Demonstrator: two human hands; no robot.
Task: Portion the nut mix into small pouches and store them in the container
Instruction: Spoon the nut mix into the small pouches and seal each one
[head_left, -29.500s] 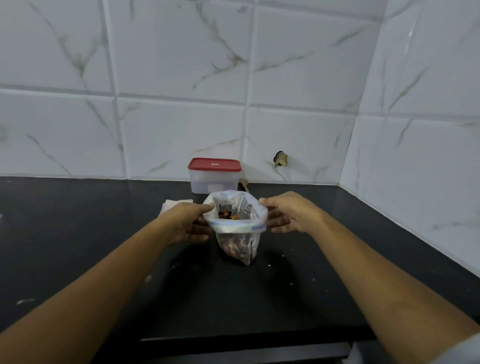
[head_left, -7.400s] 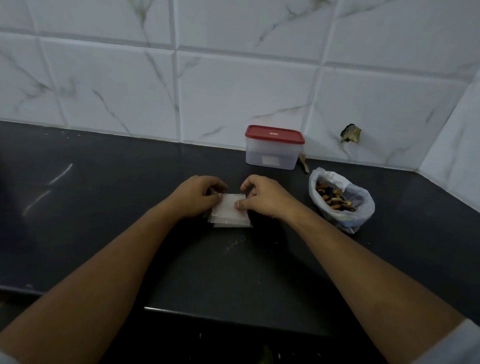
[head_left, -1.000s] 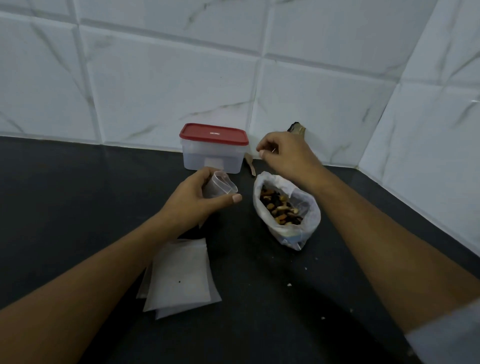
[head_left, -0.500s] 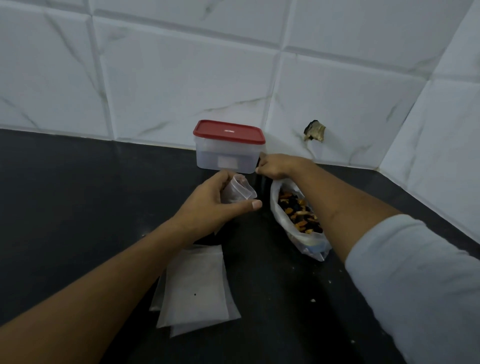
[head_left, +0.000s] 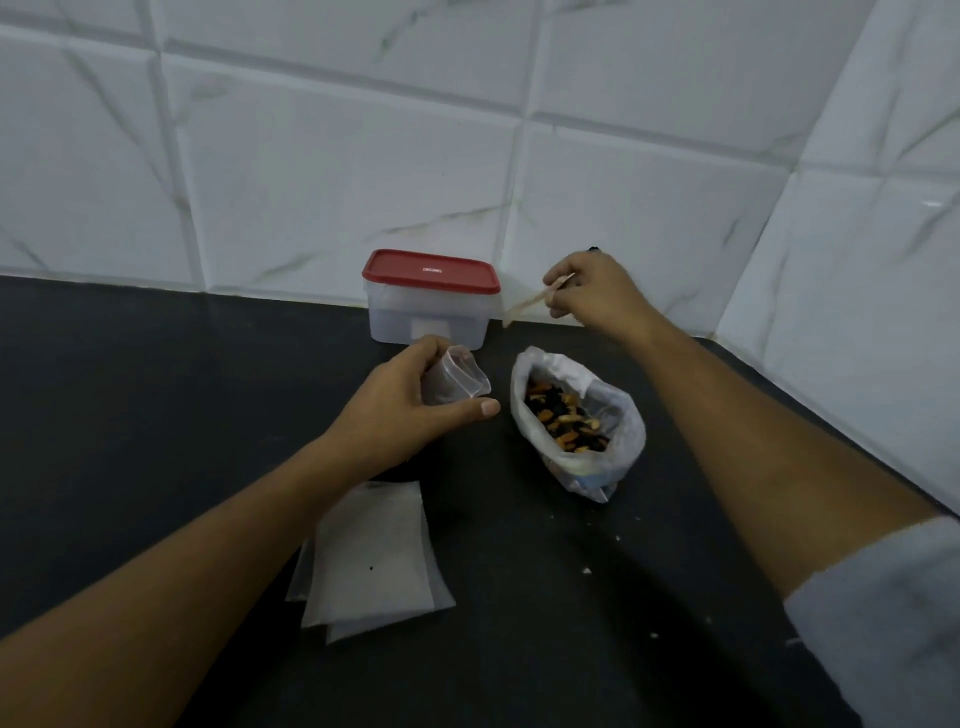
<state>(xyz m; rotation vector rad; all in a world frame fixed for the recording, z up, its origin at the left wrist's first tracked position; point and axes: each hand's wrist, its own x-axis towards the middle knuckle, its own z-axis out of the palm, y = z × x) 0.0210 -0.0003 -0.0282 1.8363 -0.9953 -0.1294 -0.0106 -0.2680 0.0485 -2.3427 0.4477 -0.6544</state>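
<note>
The left hand (head_left: 410, 402) curls round a small pouch (head_left: 457, 375), thumb stretched under it, mouth open and tipped right; the right hand (head_left: 592, 293), raised near the tiled wall, pinches a thin wooden stick (head_left: 532, 302) that slants down and left from its fingers. The nut mix bag (head_left: 574, 423) sits open on the black counter (head_left: 156, 395), just right of the pouch and in front of the right hand, its long axis running back-left to front-right. The scooping hand is therefore likely the right one, reaching forward and down. The red-lidded container (head_left: 428, 301) stands shut behind the pouch, and a stack of empty pouches (head_left: 369, 556) lies under the left forearm
</note>
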